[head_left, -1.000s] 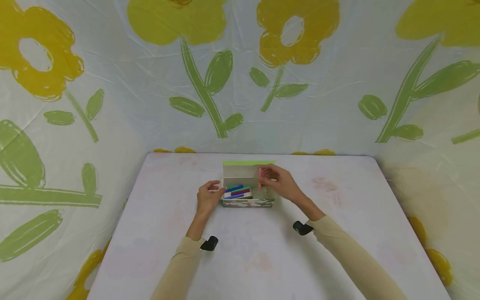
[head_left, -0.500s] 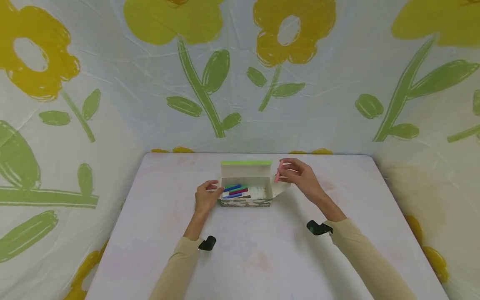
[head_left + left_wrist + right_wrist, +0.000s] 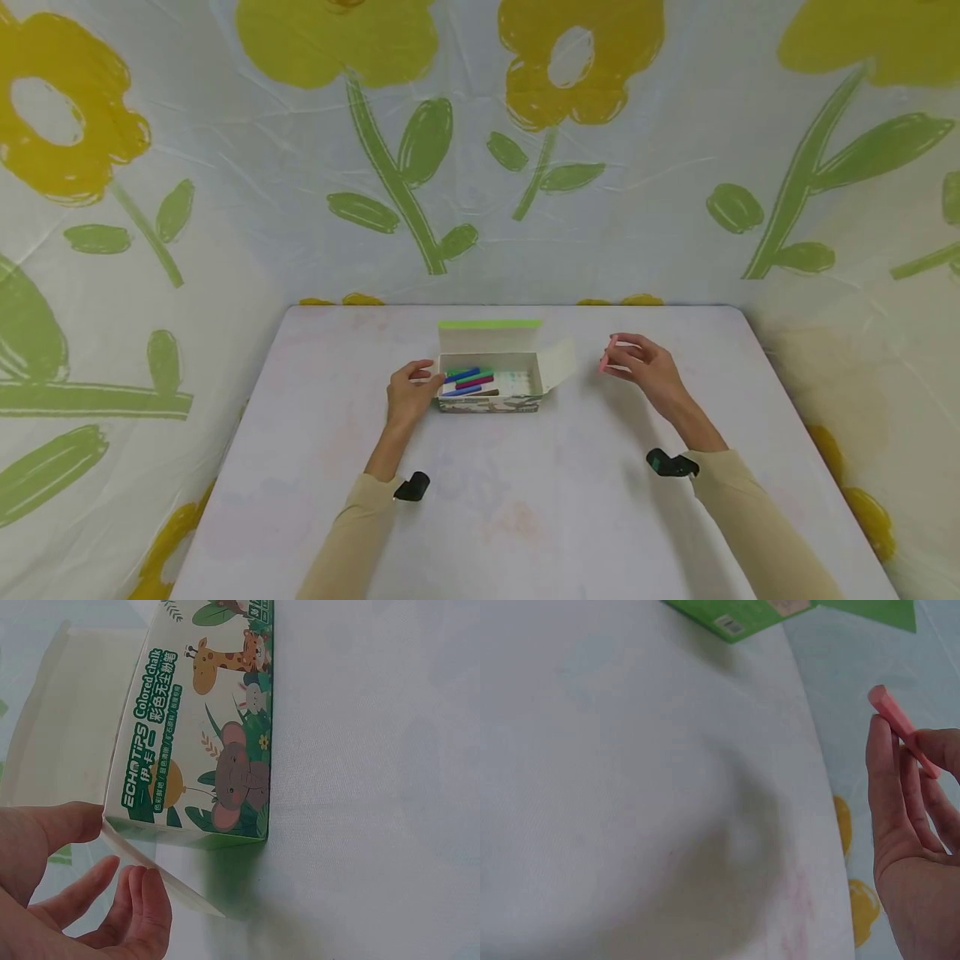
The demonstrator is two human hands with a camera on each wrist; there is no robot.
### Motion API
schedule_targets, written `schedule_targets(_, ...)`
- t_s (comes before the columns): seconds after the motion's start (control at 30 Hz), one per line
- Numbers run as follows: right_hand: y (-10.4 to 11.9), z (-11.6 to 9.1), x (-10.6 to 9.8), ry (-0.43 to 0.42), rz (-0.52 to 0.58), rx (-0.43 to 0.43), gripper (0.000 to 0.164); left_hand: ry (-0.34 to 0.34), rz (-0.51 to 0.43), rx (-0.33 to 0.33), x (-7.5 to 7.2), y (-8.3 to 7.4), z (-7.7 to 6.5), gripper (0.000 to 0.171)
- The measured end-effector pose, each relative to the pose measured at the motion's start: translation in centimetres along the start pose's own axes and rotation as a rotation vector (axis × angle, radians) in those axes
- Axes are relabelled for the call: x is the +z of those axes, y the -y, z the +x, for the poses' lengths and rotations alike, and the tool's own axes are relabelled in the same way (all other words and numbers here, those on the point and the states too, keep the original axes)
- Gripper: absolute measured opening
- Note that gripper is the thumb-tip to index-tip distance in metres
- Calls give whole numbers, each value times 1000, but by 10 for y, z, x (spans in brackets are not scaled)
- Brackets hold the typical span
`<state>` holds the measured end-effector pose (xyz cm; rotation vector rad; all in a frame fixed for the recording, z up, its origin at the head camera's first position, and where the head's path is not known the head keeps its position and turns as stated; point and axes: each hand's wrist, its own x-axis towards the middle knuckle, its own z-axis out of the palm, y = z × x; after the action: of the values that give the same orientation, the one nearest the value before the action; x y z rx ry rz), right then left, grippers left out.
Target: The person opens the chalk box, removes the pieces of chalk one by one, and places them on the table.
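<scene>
A pink chalk stick (image 3: 901,727) is pinched between the thumb and fingers of my right hand (image 3: 647,367), held up to the right of the box. The chalk box (image 3: 202,742), printed with animals and "Colored chalk", stands with its lid raised. Inside, several blue, green, dark red and brown chalk sticks (image 3: 474,380) lie toward the left end. My left hand (image 3: 409,395) holds the box's left end, thumb on the rim at the corner. Its other fingers are bent by the outer side of the end flap (image 3: 169,881).
The box's right end flap (image 3: 557,364) sticks outward and its green-edged lid (image 3: 489,337) stands up behind. A pale cloth covers the table (image 3: 517,492). A flower-printed sheet (image 3: 480,275) hangs behind and at both sides.
My right hand has carried the pink chalk stick out from above the box, to the right past the end flap. My left hand has stayed at the box's left end.
</scene>
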<state>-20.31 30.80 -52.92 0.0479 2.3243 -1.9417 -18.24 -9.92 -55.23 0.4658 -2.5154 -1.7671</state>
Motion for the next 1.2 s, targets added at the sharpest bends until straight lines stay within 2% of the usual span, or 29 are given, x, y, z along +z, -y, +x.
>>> schedule_targets(0.17, -21, -1, -9, 51, -66, 66, 57, 6, -1, -11, -2, 0, -1, 34)
schedule_targets(0.3, -30, -2, -9, 98, -134, 87, 53, -5, -2, 3, -3, 1, -2, 34)
schedule_targets(0.43, -36, -3, -6, 109, -333, 76, 47, -8, -9, 15, -3, 1, -2, 34)
schedule_targets(0.53, -39, -4, -2, 87, -516, 41, 42, -4, -9, 11, -3, 2, -2, 34)
schedule_targets(0.6, -39, -5, 1, 62, -592, 21, 39, -2, -9, 10, -2, 2, -2, 34)
schedule_targets(0.7, -38, -6, 6, 38, -640, 11, 38, 2, -2, 4, -1, 2, -2, 34)
schedule_targets(1.0, -36, -5, 11, 39, -662, 46, 36, 5, 6, -9, 0, -1, -4, 34)
schedule_targets(1.1, -31, -6, 12, 21, -654, 27, 36, 4, 5, -9, 0, -2, -4, 34)
schedule_targets(1.2, -22, -6, 15, 0, -648, -31, 33, 5, 4, -10, -1, -2, -4, 34)
